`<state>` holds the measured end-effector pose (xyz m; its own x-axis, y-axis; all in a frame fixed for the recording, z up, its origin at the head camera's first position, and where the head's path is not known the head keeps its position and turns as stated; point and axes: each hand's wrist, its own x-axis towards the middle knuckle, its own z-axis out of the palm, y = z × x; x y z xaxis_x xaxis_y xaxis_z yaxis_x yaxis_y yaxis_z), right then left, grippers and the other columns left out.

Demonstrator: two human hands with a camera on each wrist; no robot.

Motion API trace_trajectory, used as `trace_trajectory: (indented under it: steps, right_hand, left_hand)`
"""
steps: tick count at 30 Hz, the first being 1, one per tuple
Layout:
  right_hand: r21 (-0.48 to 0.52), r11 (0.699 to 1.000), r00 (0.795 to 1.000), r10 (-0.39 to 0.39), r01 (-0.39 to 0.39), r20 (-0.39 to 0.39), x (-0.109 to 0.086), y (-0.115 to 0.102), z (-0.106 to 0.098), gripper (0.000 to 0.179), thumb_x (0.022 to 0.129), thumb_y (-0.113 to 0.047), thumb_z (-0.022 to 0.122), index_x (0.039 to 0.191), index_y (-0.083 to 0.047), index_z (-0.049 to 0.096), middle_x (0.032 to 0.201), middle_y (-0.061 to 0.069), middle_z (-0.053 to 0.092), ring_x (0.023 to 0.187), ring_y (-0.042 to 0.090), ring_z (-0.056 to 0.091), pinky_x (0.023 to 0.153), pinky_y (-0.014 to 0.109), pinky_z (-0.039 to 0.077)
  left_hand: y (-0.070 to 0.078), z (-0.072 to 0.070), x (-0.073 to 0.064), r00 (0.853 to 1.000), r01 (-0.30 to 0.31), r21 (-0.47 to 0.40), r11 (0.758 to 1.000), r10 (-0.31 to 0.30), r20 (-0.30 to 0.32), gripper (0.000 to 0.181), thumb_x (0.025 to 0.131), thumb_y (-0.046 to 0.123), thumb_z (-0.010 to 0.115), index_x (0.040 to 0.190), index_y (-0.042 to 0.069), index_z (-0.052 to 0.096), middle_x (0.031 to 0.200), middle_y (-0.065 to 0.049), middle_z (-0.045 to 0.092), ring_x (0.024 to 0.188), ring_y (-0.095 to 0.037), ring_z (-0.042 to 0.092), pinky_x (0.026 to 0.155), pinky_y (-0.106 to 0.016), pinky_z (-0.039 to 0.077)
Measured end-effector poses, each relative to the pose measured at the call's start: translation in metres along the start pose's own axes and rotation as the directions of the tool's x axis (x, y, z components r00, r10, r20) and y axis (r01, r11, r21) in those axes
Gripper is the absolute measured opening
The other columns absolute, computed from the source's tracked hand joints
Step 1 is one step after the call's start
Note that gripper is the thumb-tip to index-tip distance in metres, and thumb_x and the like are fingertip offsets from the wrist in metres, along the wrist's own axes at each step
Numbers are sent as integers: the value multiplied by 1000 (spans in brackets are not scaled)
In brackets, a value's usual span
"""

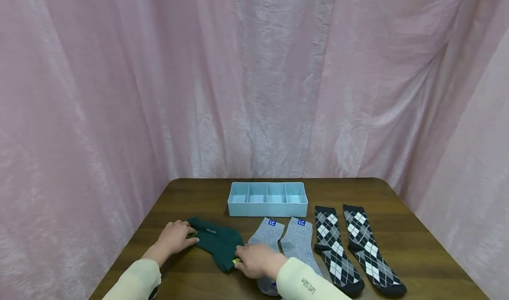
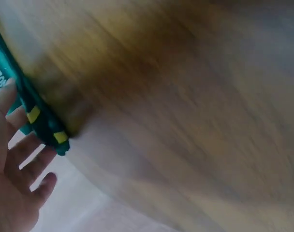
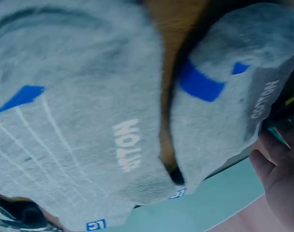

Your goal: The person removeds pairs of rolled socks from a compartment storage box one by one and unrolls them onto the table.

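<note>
A pair of dark green socks [image 1: 220, 240] lies in one stack, slightly raised off the table at the left. My left hand [image 1: 172, 239] pinches its left end; in the left wrist view the thumb is on the green fabric [image 2: 38, 113] with yellow patches, the other fingers beneath. My right hand [image 1: 257, 259] pinches the opposite end by a yellow patch, reaching over a light grey sock [image 1: 267, 234]. A second grey sock [image 1: 297, 240] lies beside it, each with a blue label. The right wrist view shows the right hand [image 3: 285, 181] at its edge, the grip partly cut off.
A light blue box [image 1: 267, 209] with several compartments stands behind the socks. Two black, grey and white argyle socks, one nearer [image 1: 337, 253] and one farther right [image 1: 371, 251], lie flat. A pink curtain [image 1: 254, 79] hangs behind the wooden table [image 1: 429, 264].
</note>
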<state>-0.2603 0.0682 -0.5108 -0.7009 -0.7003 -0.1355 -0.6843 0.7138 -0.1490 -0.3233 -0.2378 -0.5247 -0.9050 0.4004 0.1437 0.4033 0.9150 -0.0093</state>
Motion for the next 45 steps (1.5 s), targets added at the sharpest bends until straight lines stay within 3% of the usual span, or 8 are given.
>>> trace_trajectory:
  steps: [3,6,9,13,17,22,30,45]
  right_hand:
    - [-46,999,999,-10,8,-39,-4,4,-2,39,103,-40,49,134,-19,62,144,0,53,132,19,49,107,31,39]
    - [-129,990,989,-67,50,-130,-6,-2,-2,38,104,-38,48,132,-18,64,143,2,54,132,19,49,107,31,40]
    - [-216,971,965,-152,105,-214,-8,-17,2,38,104,-38,49,130,-16,66,139,3,57,124,17,55,99,30,46]
    - [-274,957,967,-153,93,-206,-10,-37,10,48,101,-48,51,131,-13,64,134,2,59,118,15,57,93,28,48]
    - [-261,965,991,-50,17,-121,-10,-45,9,60,98,-56,50,140,-14,56,143,0,52,129,15,50,102,30,43]
    - [-201,979,1000,-15,11,-19,-4,-40,4,60,100,-56,47,145,-16,52,150,-2,45,137,15,43,110,33,36]
    - [-142,990,999,26,-19,47,8,-27,3,56,100,-54,47,146,-22,50,152,-8,41,141,11,36,115,43,28]
    - [-94,990,994,105,-107,-23,12,-9,3,56,102,-55,42,144,-20,52,153,-6,42,143,16,33,116,51,22]
  left_hand:
    - [-2,-5,1,994,-59,54,997,64,-92,20,85,37,77,87,18,78,87,4,63,83,-21,54,77,-44,43]
    - [-6,-12,6,975,-165,36,986,168,-147,11,82,24,81,84,16,76,92,0,64,89,-24,57,83,-46,46]
    - [-9,-19,12,972,-228,-57,972,224,-69,17,82,12,81,97,7,76,117,-11,66,112,-33,59,96,-52,46]
    - [-11,-26,19,977,-129,-200,971,159,142,35,83,12,79,114,-1,72,137,-21,56,128,-44,48,103,-58,39]
    - [-15,-26,21,970,-11,-245,969,69,231,46,82,21,81,119,-3,69,138,-21,56,128,-45,48,104,-57,38]
    - [-23,-20,13,967,58,-240,969,5,255,49,80,27,83,118,0,70,131,-20,60,124,-44,51,102,-57,40]
    - [-28,-17,-7,975,87,-271,959,-26,220,49,81,34,81,115,-1,71,125,-23,62,120,-44,54,101,-57,41]
    - [-30,-15,-30,980,107,-309,945,-48,192,47,83,38,79,114,3,72,122,-20,64,117,-42,57,99,-59,42]
